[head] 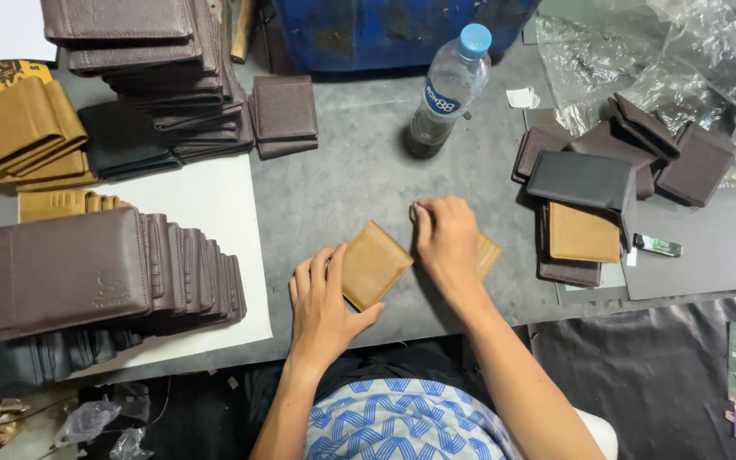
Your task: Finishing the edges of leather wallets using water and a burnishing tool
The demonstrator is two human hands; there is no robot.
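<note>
A tan leather wallet (374,265), flat, square-cornered and matt with a faint grain, lay open on the grey desk (342,183) near its front edge, its long axis running roughly left to right and one corner tipped toward the person. The left hand (321,302) gripped its left half, thumb under the near edge and fingers spread loosely over the top. The right hand (446,238) pressed palm-down on the other half (most of that half was hidden beneath it), fingers curled, wrist bent inward. Toward the left edge stood a fanned row of dark brown wallets (112,277) on white card; a clear plastic bottle (449,89) stood near the far edge.
</note>
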